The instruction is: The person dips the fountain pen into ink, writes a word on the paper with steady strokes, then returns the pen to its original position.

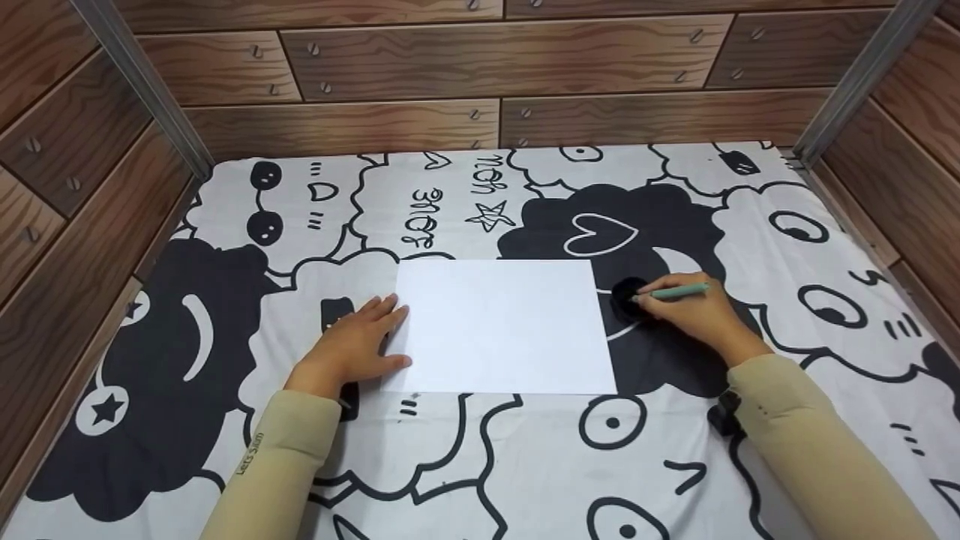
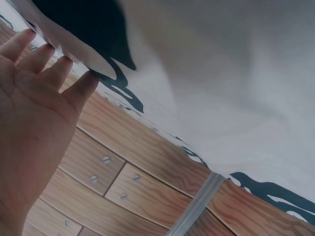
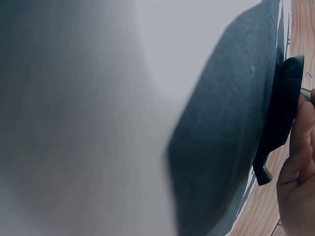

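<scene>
A blank white sheet of paper (image 1: 501, 326) lies flat on the patterned cloth. At its left edge rests my left hand (image 1: 358, 341), fingers spread and fairly straight, with the thumb and fingertips on the paper. To the right of the sheet, my right hand (image 1: 694, 311) pinches a slim green pen-like stick (image 1: 684, 291). Its lower end is over a small round black dish (image 1: 627, 300), which blends into the dark print; whether it is a pen or a brush cannot be told. In the right wrist view the black dish (image 3: 283, 108) appears edge-on beside the fingers.
A white cloth (image 1: 540, 465) with black cartoon faces covers the table. Wood-print panels (image 1: 480, 60) stand behind and on both sides, with grey metal posts (image 1: 142, 82) at the back corners. A dark strap part (image 1: 724, 414) shows by the right sleeve.
</scene>
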The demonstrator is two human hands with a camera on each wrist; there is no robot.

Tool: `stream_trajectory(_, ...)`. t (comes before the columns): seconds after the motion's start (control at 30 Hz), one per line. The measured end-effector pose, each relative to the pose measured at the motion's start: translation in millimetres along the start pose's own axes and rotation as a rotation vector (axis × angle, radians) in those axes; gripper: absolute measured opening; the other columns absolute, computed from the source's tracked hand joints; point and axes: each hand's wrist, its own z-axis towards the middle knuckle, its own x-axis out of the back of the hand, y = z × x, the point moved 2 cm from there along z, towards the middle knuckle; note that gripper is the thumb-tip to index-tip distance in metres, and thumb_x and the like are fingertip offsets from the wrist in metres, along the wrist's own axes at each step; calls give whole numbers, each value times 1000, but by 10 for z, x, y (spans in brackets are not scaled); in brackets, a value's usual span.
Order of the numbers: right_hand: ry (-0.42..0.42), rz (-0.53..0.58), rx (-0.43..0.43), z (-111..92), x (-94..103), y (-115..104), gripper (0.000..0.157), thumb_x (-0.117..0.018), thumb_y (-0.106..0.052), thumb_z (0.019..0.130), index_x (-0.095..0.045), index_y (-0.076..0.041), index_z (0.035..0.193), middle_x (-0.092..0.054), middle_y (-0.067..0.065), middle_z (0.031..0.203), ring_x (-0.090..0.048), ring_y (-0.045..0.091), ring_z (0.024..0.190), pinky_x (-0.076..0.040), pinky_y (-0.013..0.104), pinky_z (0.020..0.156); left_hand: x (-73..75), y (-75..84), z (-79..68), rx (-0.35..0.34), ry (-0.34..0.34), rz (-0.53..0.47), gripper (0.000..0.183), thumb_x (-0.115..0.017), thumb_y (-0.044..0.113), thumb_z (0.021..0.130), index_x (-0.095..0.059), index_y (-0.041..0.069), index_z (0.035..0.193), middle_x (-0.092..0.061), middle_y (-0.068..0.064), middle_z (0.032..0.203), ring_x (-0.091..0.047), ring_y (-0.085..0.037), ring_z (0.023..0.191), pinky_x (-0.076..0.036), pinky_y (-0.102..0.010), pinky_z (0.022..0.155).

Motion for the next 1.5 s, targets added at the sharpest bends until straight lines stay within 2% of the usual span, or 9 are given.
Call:
stream_trajectory(0.2,11,28,28,5,-16,11,6,-74,-1,80,-75,2,85,-71,15,81,-59,4,54,-46,14,51,7,7,8,-1,-6,6,77,-66,47,86,-35,14,149,-23,-8,155,-16,-30,142,-22,-53,110)
stream_trajectory(0.5,11,10,12,-2,4,18,6,-77,-11,80,-77,-7,84,-72,6,80,-61,4,56,-48,15,53,8,11,12,-1,-12,11,78,-65,47,86,-34,14,149,-22,-7,156,-16,-30,142,-22,-54,110)
stream_trajectory(0.83,8,13,29,1,3,19,5,-77,-10,80,-77,-7,84,-72,6,79,-61,4,56,-48,15,53,14,10,11,-5,-16,12,78,-65,47,86,-34,13,149,-22,-8,156,-16,-31,142,-22,-55,110)
stream_trajectory(1.07,-18,31,-31,-13,4,5,12,-76,-14,82,-77,-5,89,-72,9,84,-61,4,59,-49,16,54,20,1,-5,-12,-3,2,78,-66,46,86,-35,13,149,-23,-8,155,-17,-31,142,-22,-54,110)
stream_trajectory(1.17,-23,28,-47,-29,15,-62,12,-74,-10,82,-76,-1,90,-72,12,86,-60,4,59,-49,16,54,13,1,-2,-10,0,-2,77,-66,46,85,-35,13,149,-23,-7,156,-17,-30,142,-22,-53,110)
stream_trajectory(1.33,-18,31,-21,-70,52,-303,10,-71,0,82,-73,6,89,-70,20,86,-61,5,58,-49,15,54,-2,-3,7,-13,1,-1,77,-66,45,85,-36,13,148,-24,-8,155,-17,-31,142,-22,-55,110)
stream_trajectory(1.5,-1,45,-5,-72,93,-434,10,-70,1,82,-73,8,89,-70,20,83,-62,5,59,-50,15,55,2,-4,8,-19,8,-1,77,-66,46,85,-36,13,148,-24,-8,155,-17,-30,142,-22,-55,109)
